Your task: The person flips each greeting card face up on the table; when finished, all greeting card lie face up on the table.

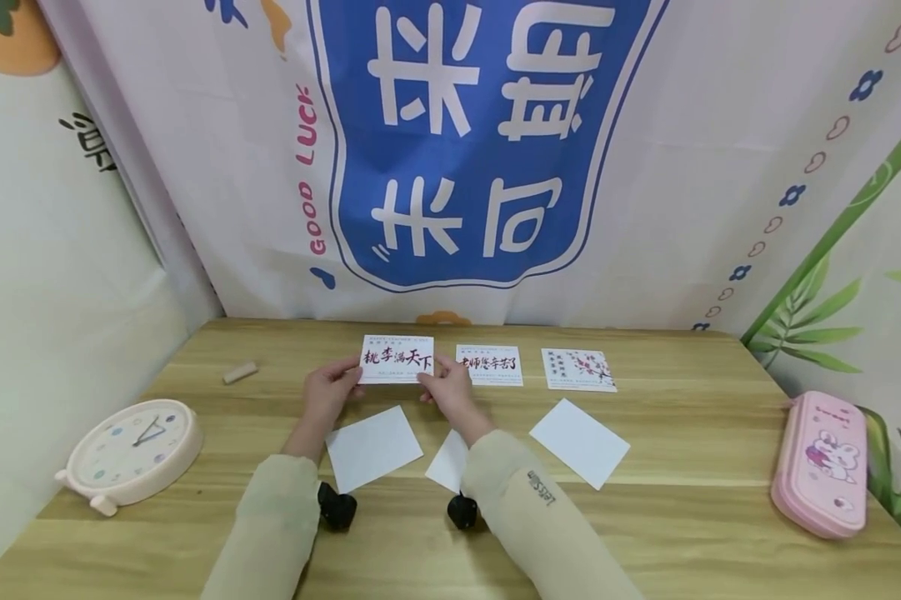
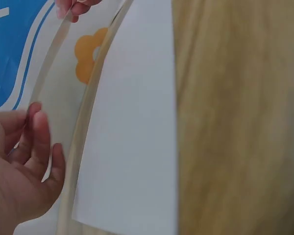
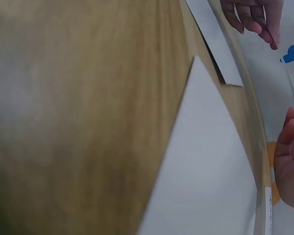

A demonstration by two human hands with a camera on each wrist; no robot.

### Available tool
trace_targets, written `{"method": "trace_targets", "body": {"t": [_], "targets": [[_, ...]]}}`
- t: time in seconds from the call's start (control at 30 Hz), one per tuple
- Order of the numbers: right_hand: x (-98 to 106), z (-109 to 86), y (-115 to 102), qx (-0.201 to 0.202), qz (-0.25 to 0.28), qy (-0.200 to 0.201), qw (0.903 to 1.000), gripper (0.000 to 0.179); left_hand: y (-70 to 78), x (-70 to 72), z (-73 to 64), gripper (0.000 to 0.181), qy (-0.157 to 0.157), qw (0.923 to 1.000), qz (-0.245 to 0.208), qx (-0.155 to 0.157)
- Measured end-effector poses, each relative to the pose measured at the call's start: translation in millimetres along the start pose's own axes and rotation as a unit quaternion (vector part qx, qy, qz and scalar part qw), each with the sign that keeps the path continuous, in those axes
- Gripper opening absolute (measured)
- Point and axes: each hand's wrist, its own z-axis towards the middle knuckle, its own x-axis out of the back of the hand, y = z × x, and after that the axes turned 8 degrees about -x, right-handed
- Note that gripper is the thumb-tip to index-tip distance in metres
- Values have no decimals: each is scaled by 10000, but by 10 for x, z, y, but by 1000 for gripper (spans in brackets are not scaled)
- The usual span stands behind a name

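Observation:
A white card (image 1: 397,360) with dark red brush lettering is held up near the back of the table, its printed face towards the head camera. My left hand (image 1: 326,396) pinches its left edge, and my right hand (image 1: 452,392) pinches the lower right corner. Just right of it is a second lettered card (image 1: 489,367), partly overlapped by my right hand. Farther right lies a card with red blossoms (image 1: 581,371). Nearer to me are a blank white card (image 1: 375,448) below the left hand, another (image 1: 447,463) partly hidden by the right forearm, and a third (image 1: 579,443) to the right.
A round cream clock (image 1: 137,454) lies at the left side of the table, with a small beige stick (image 1: 240,372) behind it. At the right edge is a pink pencil case (image 1: 823,462). A printed cloth (image 1: 255,275) hangs behind the table's back edge.

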Motion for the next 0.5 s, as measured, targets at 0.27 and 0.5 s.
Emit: {"method": "trace_targets", "body": {"t": [0.27, 0.5], "targets": [[12, 67, 34, -245, -770, -212, 9965, 64, -17, -12, 73, 52, -838, 9725, 2171, 40], [-3, 130, 88, -100, -1762, -8, 9843, 57, -134, -82, 132, 47, -716, 9525, 2959, -34]]}}
